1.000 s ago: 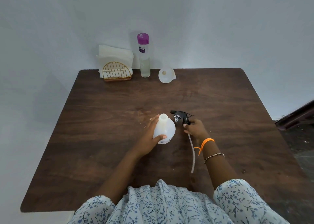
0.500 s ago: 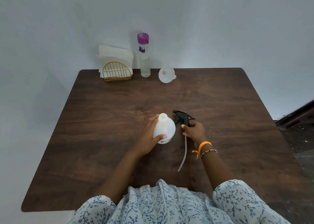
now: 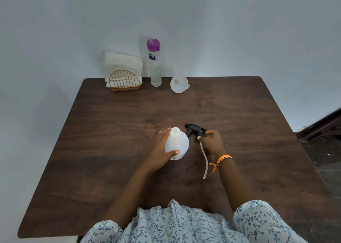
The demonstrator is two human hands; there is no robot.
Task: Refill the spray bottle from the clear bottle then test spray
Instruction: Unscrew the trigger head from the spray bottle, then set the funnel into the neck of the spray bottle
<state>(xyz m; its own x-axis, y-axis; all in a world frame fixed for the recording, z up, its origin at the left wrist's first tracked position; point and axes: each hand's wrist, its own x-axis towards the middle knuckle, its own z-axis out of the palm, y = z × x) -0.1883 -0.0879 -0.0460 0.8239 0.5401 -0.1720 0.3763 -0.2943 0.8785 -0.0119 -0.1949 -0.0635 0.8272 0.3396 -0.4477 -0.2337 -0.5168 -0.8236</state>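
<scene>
The white spray bottle body (image 3: 177, 143) stands upright at the table's middle with its neck uncapped. My left hand (image 3: 160, 151) wraps around it from the left. Just to its right the black trigger sprayer head (image 3: 195, 130) lies on the table, its thin dip tube (image 3: 204, 159) trailing toward me. My right hand (image 3: 212, 142) holds the head at its collar. The clear bottle (image 3: 155, 65) with a purple cap stands at the far edge, with some clear liquid in its lower part. A white funnel (image 3: 178, 84) lies to its right.
A gold wire holder with white napkins (image 3: 124, 73) sits at the far left corner of the brown wooden table (image 3: 110, 132). A pale wall rises right behind the table. Dark furniture and floor show past the right edge.
My right hand has lowered the sprayer head down onto the table to the right of the bottle, and the dip tube has swung. My left hand has kept the bottle still.
</scene>
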